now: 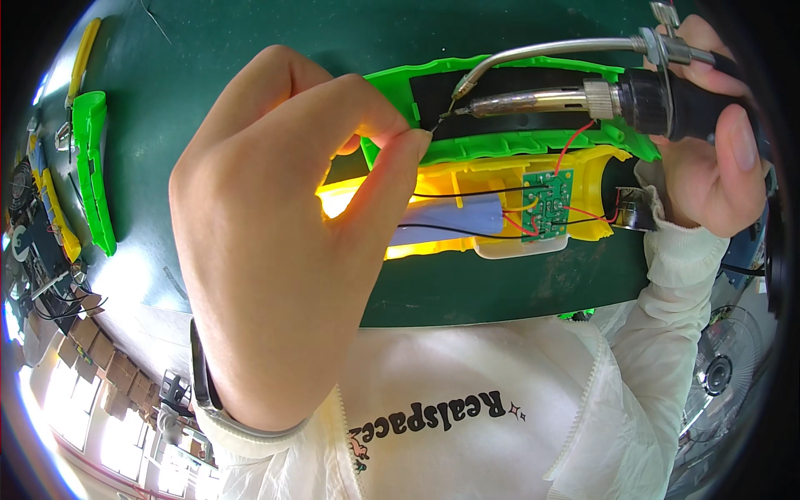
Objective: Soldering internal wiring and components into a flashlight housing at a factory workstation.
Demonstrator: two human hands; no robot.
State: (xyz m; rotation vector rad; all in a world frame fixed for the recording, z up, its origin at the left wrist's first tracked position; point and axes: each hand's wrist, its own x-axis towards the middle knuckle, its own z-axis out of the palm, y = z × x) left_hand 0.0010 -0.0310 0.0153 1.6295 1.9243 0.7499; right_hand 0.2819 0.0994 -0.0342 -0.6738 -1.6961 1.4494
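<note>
My left hand (271,192) is closed in a pinch on the end of a thin wire (435,127). Wrapped around the dark handle of a soldering iron (533,102) is my right hand (708,179). A bent metal feed tube (542,50) is clamped to the iron, and both tips meet close to the pinched wire. Below lies an open yellow housing half (596,171) holding a blue cylindrical cell (458,215) and a small green circuit board (546,204) with red, black and yellow wires. My left hand hides the housing's left part. Behind it rests a green housing half (500,150).
The dark green tabletop (417,304) curves along its front edge. At the left lie another green housing part (93,175), a yellow-handled tool (83,58) and a cluttered pile of cables and parts. A fan (718,371) stands at the lower right; cardboard boxes (117,367) are at the lower left.
</note>
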